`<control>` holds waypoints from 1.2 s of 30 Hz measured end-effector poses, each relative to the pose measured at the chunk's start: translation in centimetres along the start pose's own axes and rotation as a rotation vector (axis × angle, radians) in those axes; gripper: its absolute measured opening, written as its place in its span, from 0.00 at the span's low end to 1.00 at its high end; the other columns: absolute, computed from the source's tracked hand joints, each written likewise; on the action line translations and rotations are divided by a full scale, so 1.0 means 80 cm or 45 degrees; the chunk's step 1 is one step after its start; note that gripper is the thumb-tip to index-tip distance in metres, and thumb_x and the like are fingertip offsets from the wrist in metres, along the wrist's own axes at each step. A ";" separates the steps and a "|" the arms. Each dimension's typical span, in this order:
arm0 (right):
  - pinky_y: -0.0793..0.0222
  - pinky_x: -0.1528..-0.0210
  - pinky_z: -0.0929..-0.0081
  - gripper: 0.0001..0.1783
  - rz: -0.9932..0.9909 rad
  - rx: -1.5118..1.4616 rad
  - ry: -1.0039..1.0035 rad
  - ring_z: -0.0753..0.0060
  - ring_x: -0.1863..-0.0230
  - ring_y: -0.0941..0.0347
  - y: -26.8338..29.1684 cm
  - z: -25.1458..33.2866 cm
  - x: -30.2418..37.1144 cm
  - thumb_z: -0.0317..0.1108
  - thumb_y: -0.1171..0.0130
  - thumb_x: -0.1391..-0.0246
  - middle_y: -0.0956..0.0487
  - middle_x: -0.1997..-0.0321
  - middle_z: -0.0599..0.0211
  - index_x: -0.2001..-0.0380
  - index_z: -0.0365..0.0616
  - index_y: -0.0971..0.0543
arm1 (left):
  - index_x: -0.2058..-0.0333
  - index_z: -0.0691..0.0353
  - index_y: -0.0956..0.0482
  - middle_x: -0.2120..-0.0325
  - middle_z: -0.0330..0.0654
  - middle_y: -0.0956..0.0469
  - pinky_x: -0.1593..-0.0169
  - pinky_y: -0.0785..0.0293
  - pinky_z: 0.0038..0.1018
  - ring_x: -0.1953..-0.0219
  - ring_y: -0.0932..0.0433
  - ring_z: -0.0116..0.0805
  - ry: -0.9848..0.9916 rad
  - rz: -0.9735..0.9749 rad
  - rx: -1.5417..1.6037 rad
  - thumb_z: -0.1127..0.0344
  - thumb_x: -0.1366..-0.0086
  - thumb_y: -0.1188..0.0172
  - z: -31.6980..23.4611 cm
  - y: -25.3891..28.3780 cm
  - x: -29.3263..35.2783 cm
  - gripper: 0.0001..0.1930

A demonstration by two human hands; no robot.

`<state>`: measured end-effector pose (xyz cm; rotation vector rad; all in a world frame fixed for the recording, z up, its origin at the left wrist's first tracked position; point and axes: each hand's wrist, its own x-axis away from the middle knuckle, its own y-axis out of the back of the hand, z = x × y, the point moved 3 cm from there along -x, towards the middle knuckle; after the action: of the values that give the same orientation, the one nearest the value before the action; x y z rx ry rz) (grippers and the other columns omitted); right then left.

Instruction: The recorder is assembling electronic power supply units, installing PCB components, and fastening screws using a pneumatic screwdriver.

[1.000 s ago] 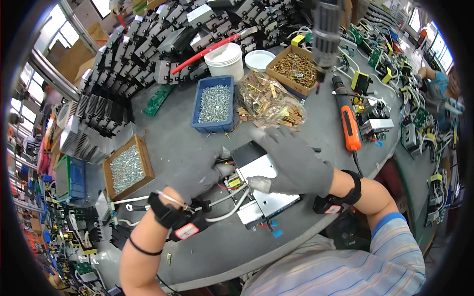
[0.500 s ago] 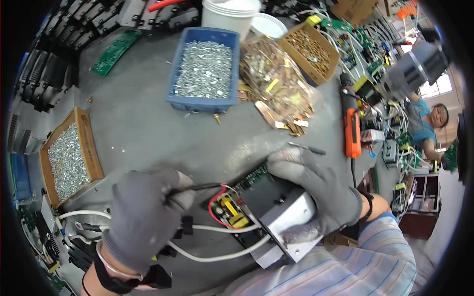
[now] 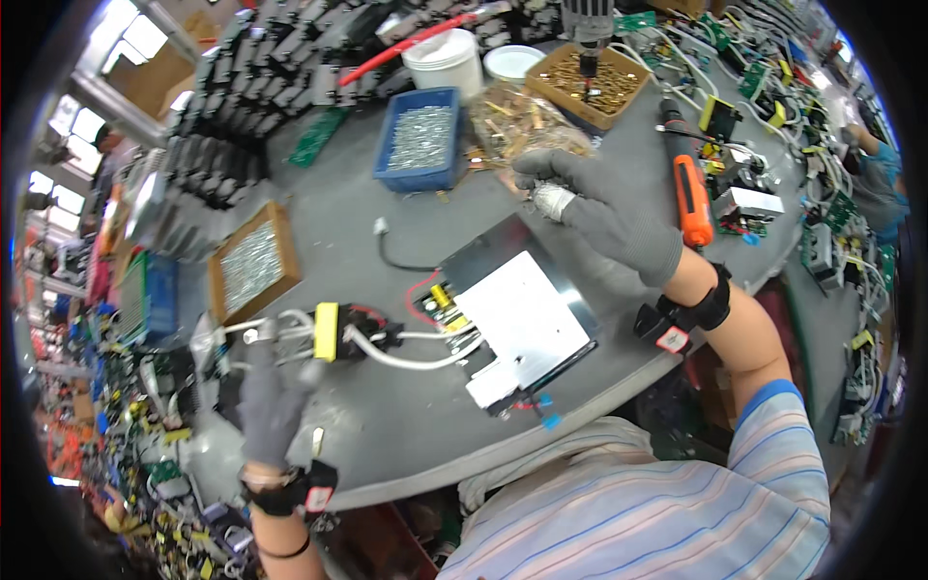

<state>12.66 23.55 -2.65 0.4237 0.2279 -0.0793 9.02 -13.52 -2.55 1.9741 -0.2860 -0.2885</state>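
Observation:
A flat electronic unit (image 3: 530, 319) with a black plate and a bright white face lies on the grey bench. Part of its circuit board (image 3: 447, 307) shows at its left side, with yellow parts and a thin red wire. White cables (image 3: 411, 362) run from it to a yellow-and-black component (image 3: 327, 332). A short black lead with a white plug (image 3: 380, 228) lies loose above the board. My gloved left hand (image 3: 273, 401), blurred, is near the cable ends, fingers apart. My gloved right hand (image 3: 619, 217) hovers beyond the unit near a clear bag of brass-coloured parts (image 3: 512, 121), loosely bent, nothing visible in it.
Screws fill a blue bin (image 3: 385, 155) and two cardboard boxes (image 3: 293, 261) (image 3: 628, 106). An orange-and-black tool (image 3: 692, 198) lies at the right, below a hanging screwdriver (image 3: 588, 29). White buckets (image 3: 443, 63), stacked black housings (image 3: 237, 106) and wired circuit boards surround the bench.
My left hand has let go of the black lead and moved left to the cable ends. My right hand has left the unit, which now lies flat, and moved up toward the bag.

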 end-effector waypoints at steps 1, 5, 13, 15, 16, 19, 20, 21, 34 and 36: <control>0.33 0.52 0.71 0.21 0.045 0.055 -0.006 0.66 0.56 0.28 -0.006 0.001 -0.003 0.37 0.49 0.45 0.24 0.58 0.56 0.51 0.35 0.30 | 0.40 0.60 0.41 0.49 0.48 0.31 0.45 0.36 0.30 0.48 0.32 0.37 0.009 0.074 -0.159 0.61 0.39 0.44 0.014 -0.008 0.005 0.30; 0.34 0.52 0.69 0.22 0.080 -0.023 0.010 0.64 0.56 0.28 -0.029 0.008 0.010 0.38 0.47 0.47 0.25 0.57 0.56 0.50 0.39 0.30 | 0.40 0.67 0.43 0.48 0.53 0.34 0.46 0.36 0.30 0.47 0.33 0.42 0.269 -0.603 -0.032 0.58 0.41 0.42 0.070 0.002 -0.017 0.34; 0.36 0.49 0.71 0.23 -0.005 0.152 0.269 0.64 0.52 0.30 -0.027 0.040 0.027 0.36 0.46 0.50 0.27 0.54 0.56 0.50 0.40 0.31 | 0.42 0.69 0.45 0.51 0.54 0.32 0.57 0.29 0.32 0.57 0.27 0.41 0.894 -0.864 0.779 0.68 0.55 0.32 0.163 -0.029 -0.044 0.42; 0.36 0.48 0.71 0.23 0.062 -0.239 0.086 0.64 0.51 0.30 -0.030 0.043 0.024 0.34 0.46 0.51 0.27 0.53 0.56 0.50 0.40 0.31 | 0.53 0.64 0.36 0.67 0.46 0.25 0.72 0.27 0.29 0.74 0.25 0.36 0.786 -1.030 1.075 0.76 0.55 0.36 0.187 -0.020 -0.055 0.28; 0.35 0.48 0.71 0.23 0.074 -0.213 0.115 0.68 0.52 0.30 -0.033 0.047 0.020 0.34 0.46 0.51 0.26 0.54 0.58 0.51 0.39 0.31 | 0.53 0.64 0.36 0.67 0.46 0.25 0.72 0.27 0.29 0.74 0.25 0.36 0.855 -1.009 1.093 0.76 0.55 0.36 0.196 -0.018 -0.059 0.28; 0.34 0.49 0.72 0.22 0.137 -0.067 0.230 0.71 0.53 0.29 -0.047 0.063 0.004 0.33 0.46 0.51 0.24 0.57 0.61 0.51 0.37 0.30 | 0.54 0.62 0.32 0.68 0.43 0.25 0.70 0.27 0.28 0.73 0.25 0.34 1.022 -0.939 0.907 0.78 0.52 0.38 0.192 0.011 -0.067 0.24; 0.33 0.51 0.72 0.23 0.137 -0.002 0.249 0.73 0.54 0.29 -0.050 0.069 -0.001 0.34 0.45 0.51 0.23 0.59 0.64 0.51 0.37 0.29 | 0.52 0.62 0.32 0.67 0.42 0.25 0.69 0.26 0.26 0.72 0.25 0.32 0.968 -0.966 1.017 0.79 0.50 0.38 0.177 0.025 -0.065 0.25; 0.33 0.51 0.72 0.23 0.100 -0.001 0.277 0.73 0.54 0.29 -0.053 0.076 -0.010 0.34 0.45 0.51 0.23 0.59 0.64 0.51 0.37 0.29 | 0.50 0.62 0.31 0.67 0.41 0.25 0.68 0.26 0.25 0.71 0.26 0.31 0.940 -1.012 1.279 0.80 0.49 0.39 0.157 0.035 -0.061 0.25; 0.35 0.51 0.73 0.22 0.575 -0.345 0.610 0.72 0.56 0.30 -0.072 0.121 -0.106 0.35 0.42 0.49 0.25 0.59 0.61 0.52 0.35 0.31 | 0.52 0.67 0.28 0.57 0.47 0.25 0.53 0.28 0.30 0.55 0.24 0.36 -0.552 -0.414 0.788 0.59 0.46 0.34 -0.149 0.075 -0.048 0.26; 0.35 0.51 0.73 0.20 0.608 -0.398 0.592 0.74 0.57 0.30 -0.058 0.119 -0.103 0.34 0.42 0.50 0.25 0.60 0.63 0.55 0.35 0.30 | 0.52 0.66 0.28 0.56 0.47 0.25 0.52 0.28 0.31 0.56 0.24 0.40 -0.693 -0.552 0.167 0.58 0.46 0.35 -0.151 0.084 -0.052 0.26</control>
<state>6.04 15.60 5.87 0.1700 0.5813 0.5238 8.62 -4.56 8.74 2.0447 -0.2206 -1.1176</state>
